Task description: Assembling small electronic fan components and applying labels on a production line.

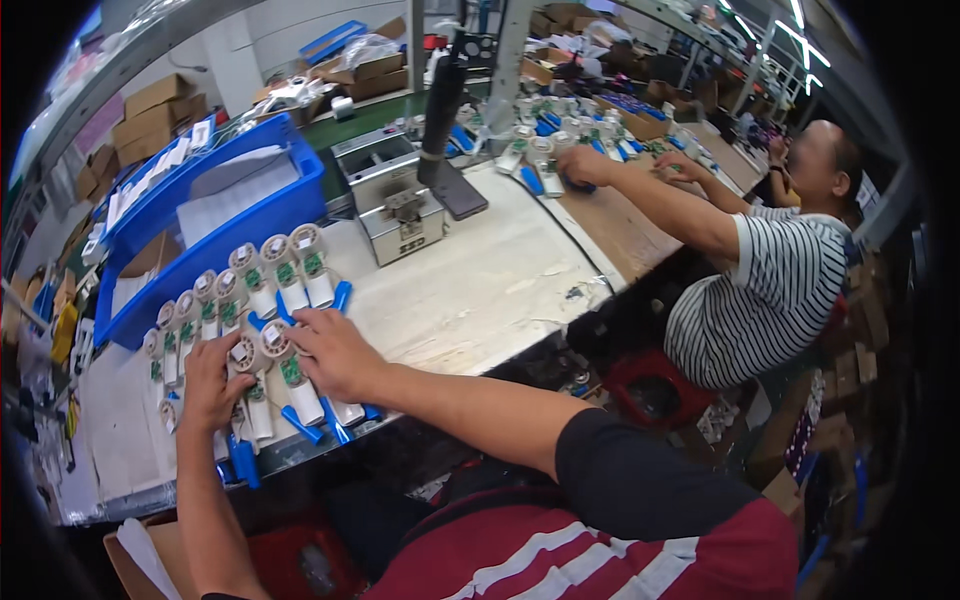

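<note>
Rows of white plastic housings with round heads stand and lie on the pale worktop, with small green circuit boards and blue cylinders wired to them. My left hand [212, 382] is closed at the left edge of a near-row white housing [243, 354], its thumb and fingers around the round head. Just beside it, my right hand [338, 352] curls its fingers over the neighbouring white housing [274, 338]. Blue cylinders [243, 460] hang at the table's near edge below my hands. A farther row of white housings [306, 240] stands beyond my fingers.
A blue bin [225, 221] borders the rows at the back left. Right of it stands a metal box-shaped device [392, 200], with a dark phone-like slab [458, 192] against it. A co-worker [765, 260] in a striped shirt handles similar parts at the right.
</note>
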`<state>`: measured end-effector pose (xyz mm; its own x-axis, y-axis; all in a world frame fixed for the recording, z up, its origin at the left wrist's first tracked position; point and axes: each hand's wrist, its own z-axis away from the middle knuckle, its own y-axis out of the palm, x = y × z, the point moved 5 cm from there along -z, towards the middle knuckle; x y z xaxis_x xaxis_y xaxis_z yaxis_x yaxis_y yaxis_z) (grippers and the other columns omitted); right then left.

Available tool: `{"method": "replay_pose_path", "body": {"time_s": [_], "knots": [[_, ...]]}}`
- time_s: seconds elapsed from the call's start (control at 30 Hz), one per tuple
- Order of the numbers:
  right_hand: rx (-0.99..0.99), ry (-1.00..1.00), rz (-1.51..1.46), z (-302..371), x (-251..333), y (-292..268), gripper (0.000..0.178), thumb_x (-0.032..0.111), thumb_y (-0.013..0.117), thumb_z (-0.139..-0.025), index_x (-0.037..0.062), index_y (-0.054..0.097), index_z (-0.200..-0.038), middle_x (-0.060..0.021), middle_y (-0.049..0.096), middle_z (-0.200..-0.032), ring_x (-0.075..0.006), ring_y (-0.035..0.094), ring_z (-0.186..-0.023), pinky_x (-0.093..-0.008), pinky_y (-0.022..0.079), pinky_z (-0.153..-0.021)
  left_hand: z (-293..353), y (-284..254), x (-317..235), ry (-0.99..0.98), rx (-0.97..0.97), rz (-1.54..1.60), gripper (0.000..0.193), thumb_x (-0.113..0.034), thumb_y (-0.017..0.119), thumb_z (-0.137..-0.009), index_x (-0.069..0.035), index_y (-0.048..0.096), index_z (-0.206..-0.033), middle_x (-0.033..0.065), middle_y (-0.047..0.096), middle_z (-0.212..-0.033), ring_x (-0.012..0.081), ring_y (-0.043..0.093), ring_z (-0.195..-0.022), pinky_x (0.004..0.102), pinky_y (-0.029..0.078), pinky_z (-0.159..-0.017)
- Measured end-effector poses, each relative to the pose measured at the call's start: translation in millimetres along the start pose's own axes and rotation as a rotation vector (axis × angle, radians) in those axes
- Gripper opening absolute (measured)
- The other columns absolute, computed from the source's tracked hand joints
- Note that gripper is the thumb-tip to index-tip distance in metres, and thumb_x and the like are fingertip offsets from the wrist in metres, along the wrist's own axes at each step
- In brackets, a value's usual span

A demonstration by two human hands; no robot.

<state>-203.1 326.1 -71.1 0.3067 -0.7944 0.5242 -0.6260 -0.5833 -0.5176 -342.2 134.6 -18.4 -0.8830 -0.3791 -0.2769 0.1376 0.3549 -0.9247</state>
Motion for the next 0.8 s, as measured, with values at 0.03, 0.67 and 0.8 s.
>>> {"method": "replay_pose_path", "body": {"time_s": [0.03,0.67,0.8], "knots": [[-0.008,0.025,0.001,-0.8,-2.5,1.1,0.046,0.011,0.07,-0.088,0.0059,0.066,-0.133,-0.02,0.057,-0.141,-0.0401,0.056,-0.12,-0.0461,0.046,-0.106,-1.7,1.8,0.8,-0.008,0.005,0.003,0.072,-0.029,0.083,-0.078,-0.009,0.063,-0.144,0.0112,0.071,-0.131,0.0354,0.061,-0.115,0.0456,0.042,-0.107],[0.383,-0.084,-0.022,65.9,8.1,-101.0,0.078,0.032,0.085,-0.084,0.0004,0.053,-0.147,-0.0212,0.056,-0.146,-0.0403,0.057,-0.128,-0.0468,0.045,-0.112,9.4,65.9,-168.4,0.243,0.007,-0.095,0.086,-0.066,0.063,-0.095,-0.009,0.049,-0.158,0.0155,0.045,-0.166,0.0405,0.035,-0.157,0.0586,0.017,-0.131],[0.43,-0.088,0.058,67.1,10.0,-99.9,0.081,0.032,0.087,-0.082,0.0011,0.052,-0.148,-0.021,0.056,-0.148,-0.0403,0.056,-0.13,-0.0465,0.044,-0.114,8.8,70.3,-166.8,0.235,-0.031,-0.113,0.088,-0.066,0.063,-0.095,-0.007,0.048,-0.158,0.0153,0.046,-0.166,0.0398,0.036,-0.157,0.0584,0.017,-0.131]]}}
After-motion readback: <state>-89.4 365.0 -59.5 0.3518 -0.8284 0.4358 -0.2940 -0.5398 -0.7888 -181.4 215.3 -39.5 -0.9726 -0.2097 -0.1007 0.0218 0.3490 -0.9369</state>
